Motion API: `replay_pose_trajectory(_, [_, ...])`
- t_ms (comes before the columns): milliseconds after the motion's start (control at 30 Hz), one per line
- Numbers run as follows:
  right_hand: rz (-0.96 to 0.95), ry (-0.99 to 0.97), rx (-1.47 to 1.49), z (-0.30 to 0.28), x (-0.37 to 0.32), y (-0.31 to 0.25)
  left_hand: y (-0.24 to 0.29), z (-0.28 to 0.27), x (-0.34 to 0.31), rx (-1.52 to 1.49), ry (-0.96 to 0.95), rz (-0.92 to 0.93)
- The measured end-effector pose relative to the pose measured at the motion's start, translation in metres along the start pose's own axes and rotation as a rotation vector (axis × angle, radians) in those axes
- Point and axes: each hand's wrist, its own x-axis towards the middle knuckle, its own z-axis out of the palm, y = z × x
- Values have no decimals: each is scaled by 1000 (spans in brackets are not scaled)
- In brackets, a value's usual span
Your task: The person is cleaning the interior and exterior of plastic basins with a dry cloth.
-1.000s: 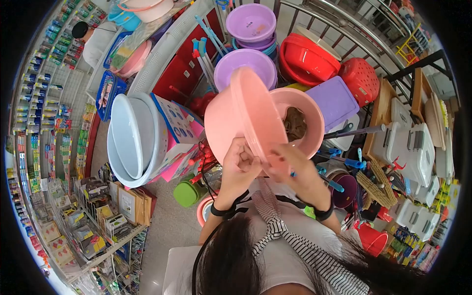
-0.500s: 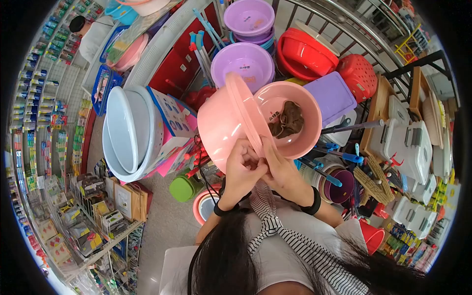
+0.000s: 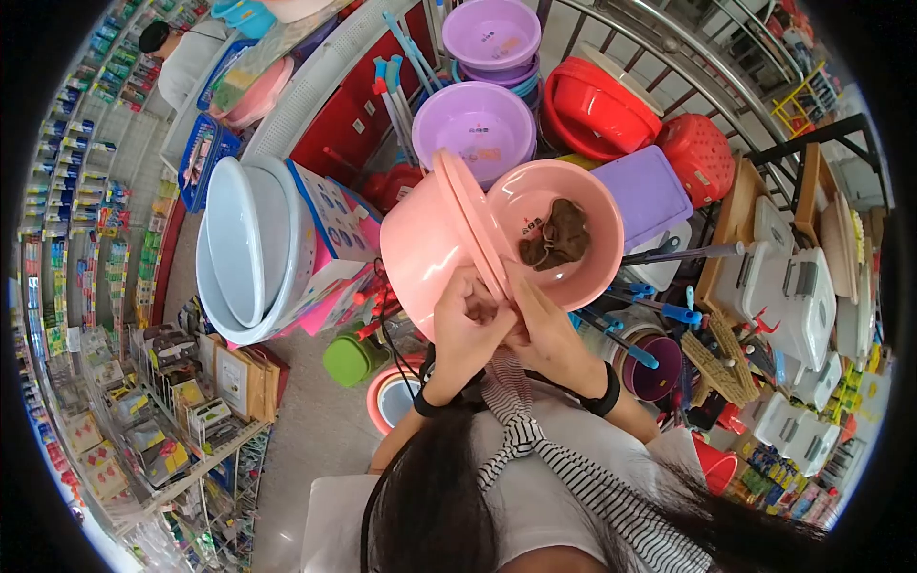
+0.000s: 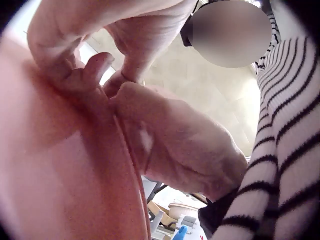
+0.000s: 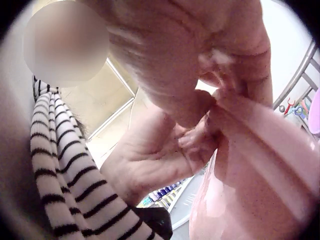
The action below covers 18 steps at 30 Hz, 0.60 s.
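Observation:
A tilted pink basin (image 3: 420, 258) with a double-edged rim is in front of the body in the head view. At the rim's near end, my left hand (image 3: 468, 313) curls its fingers and pinches the edge. Beside it my right hand (image 3: 554, 334) pinches the same stretch of rim, the two thumbs close together. The left wrist view has the basin's pink wall (image 4: 55, 180) large at the left, and the right wrist view shows the rim (image 5: 270, 130) running into the fingers. Behind stands another pink basin (image 3: 599, 205) holding a crumpled brown thing (image 3: 557, 236).
Purple basins (image 3: 473, 129) and red basins (image 3: 602, 110) are stacked at the back. Pale blue basins (image 3: 253, 248) stand at the left, near a green container (image 3: 353, 360). Mop handles (image 3: 683, 252), brushes and lidded boxes (image 3: 798, 296) crowd the right. Shelves of packaged goods line the far left.
The right hand, blurred and farther along the rim a second ago, has come in beside the left hand and pinches the rim. The held basin has shifted slightly left, uncovering more of the basin behind.

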Motion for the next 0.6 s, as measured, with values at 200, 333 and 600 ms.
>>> replay_pose_trajectory(200, [292,-170,531,-19,3,7,0,-3,1,-3,-98,-12])
replay_pose_trajectory(333, [240,-291,463,-30,1,4,5,-2,2,-83,-138,14])
replay_pose_trajectory(600, [286,-221,394,-36,-9,-1,2,8,2,-124,-221,-83])
